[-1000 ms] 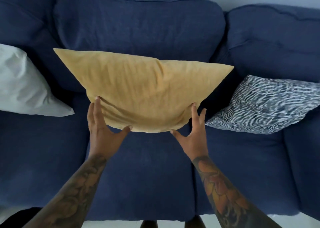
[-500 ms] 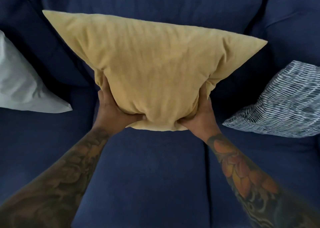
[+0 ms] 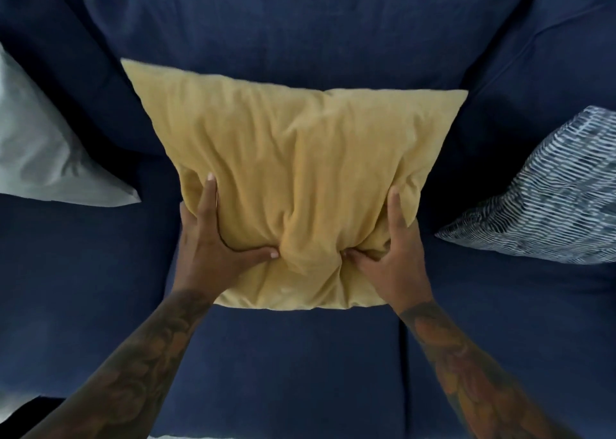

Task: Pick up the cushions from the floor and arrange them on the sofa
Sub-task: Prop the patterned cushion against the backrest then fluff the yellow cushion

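Observation:
A mustard-yellow cushion point(image 3: 300, 172) leans against the middle back of the dark blue sofa point(image 3: 300, 355), its lower edge resting on the seat. My left hand point(image 3: 213, 248) grips its lower left side, fingers pressed into the fabric and thumb across the front. My right hand point(image 3: 390, 258) grips the lower right side the same way. The fabric bunches between my thumbs. A pale grey cushion point(image 3: 43, 158) sits at the left, and a blue-and-white striped cushion point(image 3: 546, 198) sits at the right, both on the sofa.
Bare blue seat lies in front of the yellow cushion and between it and the two side cushions. A seam between seat pads point(image 3: 401, 372) runs down right of centre. A strip of pale floor point(image 3: 10, 405) shows at the lower left corner.
The yellow cushion has come down from mid-air onto the seat against the backrest. Both hands have shifted from beneath it to its lower front, squeezing it.

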